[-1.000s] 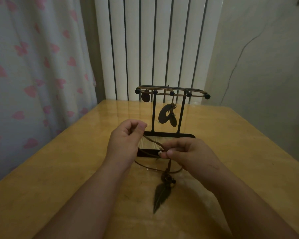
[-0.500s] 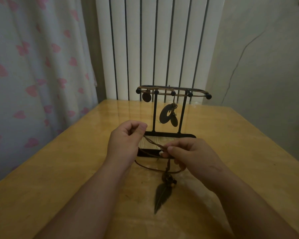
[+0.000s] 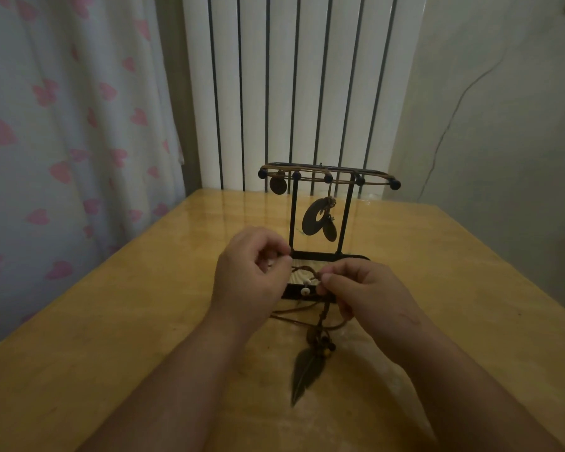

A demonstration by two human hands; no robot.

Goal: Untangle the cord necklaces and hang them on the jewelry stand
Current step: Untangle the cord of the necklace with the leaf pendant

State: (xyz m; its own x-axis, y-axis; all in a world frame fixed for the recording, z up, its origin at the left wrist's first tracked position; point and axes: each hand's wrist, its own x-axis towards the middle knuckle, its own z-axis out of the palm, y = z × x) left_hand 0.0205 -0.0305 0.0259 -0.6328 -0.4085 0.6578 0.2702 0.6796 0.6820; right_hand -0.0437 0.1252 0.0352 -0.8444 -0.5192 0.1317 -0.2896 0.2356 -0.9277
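Note:
A black metal jewelry stand (image 3: 343,216) rises mid-table, its base partly hidden behind my hands. Brown cords run along its top bar, carrying a round disc pendant (image 3: 277,184) and a ring with an oval pendant (image 3: 317,219). A brown cord necklace (image 3: 302,270) stretches between my hands just in front of the stand. My left hand (image 3: 248,275) pinches one end of it. My right hand (image 3: 366,288) pinches the cord near two white beads (image 3: 305,290). The feather pendant (image 3: 307,370) of this necklace lies on the table below, with cord loops around it.
The wooden table (image 3: 111,337) ends at a white ribbed radiator (image 3: 294,86) behind the stand. A curtain with pink hearts (image 3: 62,132) hangs along the table's left side. A bare wall with a thin cable (image 3: 450,119) stands at the right.
My hands have drawn slightly closer together, so the cord between them runs shorter and more level. The feather pendant lies as before.

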